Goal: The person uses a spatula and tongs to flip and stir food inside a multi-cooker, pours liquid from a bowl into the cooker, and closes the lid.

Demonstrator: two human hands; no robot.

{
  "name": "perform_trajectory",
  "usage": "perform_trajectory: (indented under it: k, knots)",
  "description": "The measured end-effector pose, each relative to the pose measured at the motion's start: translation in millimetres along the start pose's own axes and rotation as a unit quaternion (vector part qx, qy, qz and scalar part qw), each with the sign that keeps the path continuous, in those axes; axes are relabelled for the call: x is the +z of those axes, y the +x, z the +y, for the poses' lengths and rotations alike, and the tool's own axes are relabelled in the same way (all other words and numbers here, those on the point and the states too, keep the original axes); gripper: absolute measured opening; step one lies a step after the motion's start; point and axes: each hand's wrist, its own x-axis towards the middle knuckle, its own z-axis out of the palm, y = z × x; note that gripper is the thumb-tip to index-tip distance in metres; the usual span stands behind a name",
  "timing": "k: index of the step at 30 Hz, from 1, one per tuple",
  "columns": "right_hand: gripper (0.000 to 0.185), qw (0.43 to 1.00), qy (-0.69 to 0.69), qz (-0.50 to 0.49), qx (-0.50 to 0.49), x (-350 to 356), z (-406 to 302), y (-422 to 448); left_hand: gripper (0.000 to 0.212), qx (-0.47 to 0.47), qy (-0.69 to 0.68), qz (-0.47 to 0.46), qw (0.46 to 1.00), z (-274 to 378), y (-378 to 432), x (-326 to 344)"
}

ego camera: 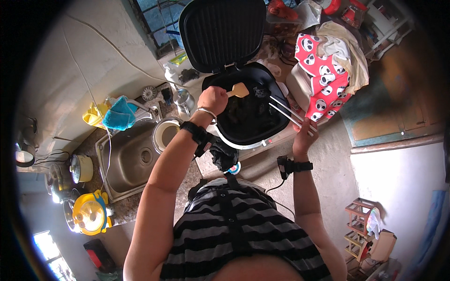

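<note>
An electric grill pan (246, 135) stands on the counter before me, its ribbed black lid (223, 35) raised at the back. My left hand (213, 100) is closed around the handle of a light-coloured spatula (240, 90), whose blade is over the left part of the pan. In my right hand (305, 135), at the pan's right front corner, is a pair of white chopsticks (290, 113). Their tips are apart and reach into the pan beside a dark crumpled lump (261, 92). What else lies in the dark pan is hard to tell.
Left of the pan are a metal pitcher (183, 100), a cream pot (165, 135) and a steel sink (128, 165). A black cloth (224, 154) hangs at the front edge. Red patterned fabric (328, 80) covers things on the right. A loose cable (116, 42) crosses the wall.
</note>
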Motion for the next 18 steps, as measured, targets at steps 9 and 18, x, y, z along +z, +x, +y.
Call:
perform_trajectory:
  k: [9,18]
  knots:
    - [0.016,0.992,0.072,-0.019,0.104,26,12,15,0.021,0.033,0.093,-0.022,0.995,43,4,20]
    - [0.019,0.979,0.159,-0.004,0.127,33,2,18,0.022,0.022,0.087,-0.022,0.996,39,4,32]
